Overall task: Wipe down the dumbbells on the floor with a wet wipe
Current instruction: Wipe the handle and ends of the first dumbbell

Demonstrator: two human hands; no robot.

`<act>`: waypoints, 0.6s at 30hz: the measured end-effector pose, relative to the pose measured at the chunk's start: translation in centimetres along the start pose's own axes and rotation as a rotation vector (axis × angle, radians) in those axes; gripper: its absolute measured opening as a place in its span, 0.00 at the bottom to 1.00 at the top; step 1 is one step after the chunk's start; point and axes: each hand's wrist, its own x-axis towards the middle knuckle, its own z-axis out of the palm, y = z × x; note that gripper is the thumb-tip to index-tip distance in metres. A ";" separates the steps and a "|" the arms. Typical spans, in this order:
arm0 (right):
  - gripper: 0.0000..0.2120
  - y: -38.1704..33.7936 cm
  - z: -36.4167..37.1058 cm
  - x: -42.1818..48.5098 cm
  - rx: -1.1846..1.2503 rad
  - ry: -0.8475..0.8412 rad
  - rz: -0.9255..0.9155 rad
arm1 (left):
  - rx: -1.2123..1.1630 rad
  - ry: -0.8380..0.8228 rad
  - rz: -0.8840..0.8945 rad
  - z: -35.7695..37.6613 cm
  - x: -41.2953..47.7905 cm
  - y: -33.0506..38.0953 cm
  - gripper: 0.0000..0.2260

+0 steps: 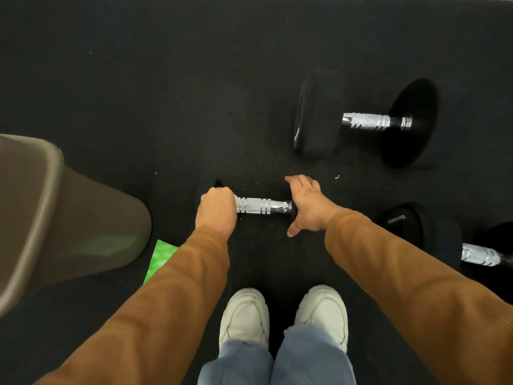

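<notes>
Rust-orange sleeves fill the bottom of the head view: the left sleeve runs up from the lower left corner and the right sleeve from the lower right. Between them, at bottom centre, pale blue jeans fall over two white shoes that stand side by side on the black rubber floor.

Just above the shoes, at the middle of the frame, lies the near dumbbell, its chrome handle running left to right. Its black heads barely stand out from the dark floor. The left hand has its grip closed in a fist round the left end of that handle; what else the fist may hold is hidden. The right hand has an open grip, with the fingers spread toward the upper left and the thumb pointing down, and it is cupped over the right head of the same dumbbell.

A second dumbbell lies in the upper right of the frame, well apart from the hands, with one head tilted outward. A third dumbbell is cut off by the right edge, just beside the right sleeve.

At the left edge stands a grey-brown plastic bin. A bright green packet lies on the floor near its lower right side, partly covered by the left sleeve.
</notes>
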 end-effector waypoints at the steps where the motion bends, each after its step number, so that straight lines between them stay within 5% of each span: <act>1: 0.56 0.0 -0.1 0.1 0.002 0.002 -0.004 | -0.012 0.000 -0.003 0.1 0.0 -0.1 0.10; 18: 0.53 0.0 -0.1 -0.2 0.106 0.035 0.024 | -0.102 -0.036 0.054 0.0 0.3 0.7 0.14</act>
